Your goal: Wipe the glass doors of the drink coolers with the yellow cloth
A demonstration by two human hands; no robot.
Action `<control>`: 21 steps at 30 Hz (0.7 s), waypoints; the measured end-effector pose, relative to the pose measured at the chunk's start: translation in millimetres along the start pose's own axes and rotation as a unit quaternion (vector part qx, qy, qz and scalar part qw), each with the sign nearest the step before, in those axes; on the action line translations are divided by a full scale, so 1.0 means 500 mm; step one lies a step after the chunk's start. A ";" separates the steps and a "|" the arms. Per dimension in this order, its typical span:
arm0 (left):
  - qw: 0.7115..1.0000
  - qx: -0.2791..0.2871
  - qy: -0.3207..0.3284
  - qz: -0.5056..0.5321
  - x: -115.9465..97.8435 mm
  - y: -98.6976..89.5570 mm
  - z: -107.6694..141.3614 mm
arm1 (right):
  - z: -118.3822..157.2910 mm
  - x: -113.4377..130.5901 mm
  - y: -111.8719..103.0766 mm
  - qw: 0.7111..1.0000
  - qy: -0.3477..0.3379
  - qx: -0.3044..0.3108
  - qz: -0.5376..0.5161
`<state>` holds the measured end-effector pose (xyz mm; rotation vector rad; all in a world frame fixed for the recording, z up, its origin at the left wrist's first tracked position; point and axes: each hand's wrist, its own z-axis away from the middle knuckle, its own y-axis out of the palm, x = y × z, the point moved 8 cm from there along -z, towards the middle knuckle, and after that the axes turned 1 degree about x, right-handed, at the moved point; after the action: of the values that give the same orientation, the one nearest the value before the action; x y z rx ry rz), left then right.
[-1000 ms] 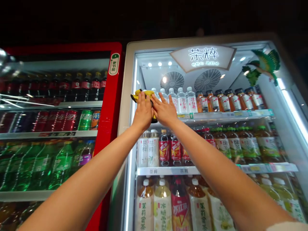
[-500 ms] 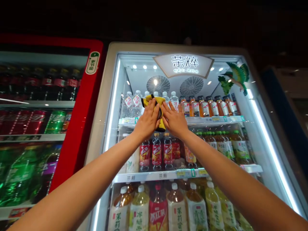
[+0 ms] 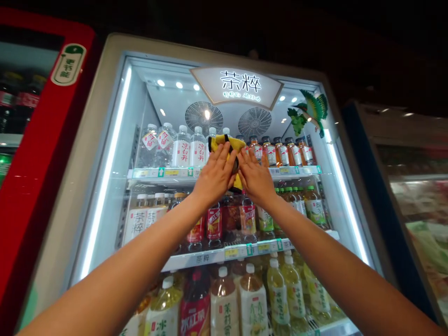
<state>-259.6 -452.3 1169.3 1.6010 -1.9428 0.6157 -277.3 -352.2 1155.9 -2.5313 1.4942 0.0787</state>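
Note:
A yellow cloth [image 3: 229, 139] with dark edging is bunched against the glass door [image 3: 224, 219] of a lit drinks fridge, in front of the top shelf. My left hand [image 3: 216, 173] lies flat on the cloth's left part, fingers stretched upward. On its right side, my right hand [image 3: 255, 176] rests flat too, with fingers extended and slightly spread. The hands are close together, thumbs near each other, and hide much of the cloth. Behind the glass around them are clear water bottles [image 3: 182, 148] and amber tea bottles [image 3: 269, 151].
A red fridge [image 3: 45, 135] with drinks stands at the left. An illuminated sign [image 3: 240, 87] and a bird decoration [image 3: 311, 109] are at the door's top. Lower shelves hold tea bottles [image 3: 224, 298]. At the right, another display case [image 3: 416, 186] stands past a dark blue panel.
Both hands and the cloth have moved right across the glass, uncovering more water bottles. The view has shifted right, showing less of the red fridge.

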 end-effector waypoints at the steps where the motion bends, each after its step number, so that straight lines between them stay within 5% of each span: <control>1: 1.000 -0.004 -0.005 0.000 0.008 0.001 -0.007 | -0.008 0.000 -0.001 1.000 -0.001 -0.001 0.002; 5: 0.999 -0.018 -0.034 0.015 0.028 0.039 -0.103 | -0.067 -0.059 -0.025 1.000 0.027 -0.009 0.003; 8: 0.999 -0.017 -0.040 0.027 -0.015 0.079 -0.165 | -0.061 -0.130 -0.045 0.999 0.050 -0.019 -0.004; 12: 1.000 -0.007 -0.002 0.029 -0.109 0.092 -0.137 | 0.030 -0.171 -0.039 0.997 0.065 -0.028 -0.004; 15: 0.999 0.002 0.032 0.022 -0.135 0.078 -0.092 | 0.075 -0.159 -0.026 0.997 0.068 -0.027 -0.005; 18: 0.999 0.008 0.041 0.021 -0.123 0.078 -0.103 | 0.059 -0.158 -0.027 0.998 0.066 -0.016 0.006; 21: 1.000 -0.009 0.007 0.027 -0.117 0.101 -0.172 | 0.017 -0.201 -0.046 0.997 0.075 -0.004 0.018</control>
<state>-290.5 -343.8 1194.4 1.5341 -1.9805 0.6272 -305.8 -253.4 1165.5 -2.5661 1.5970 -0.1016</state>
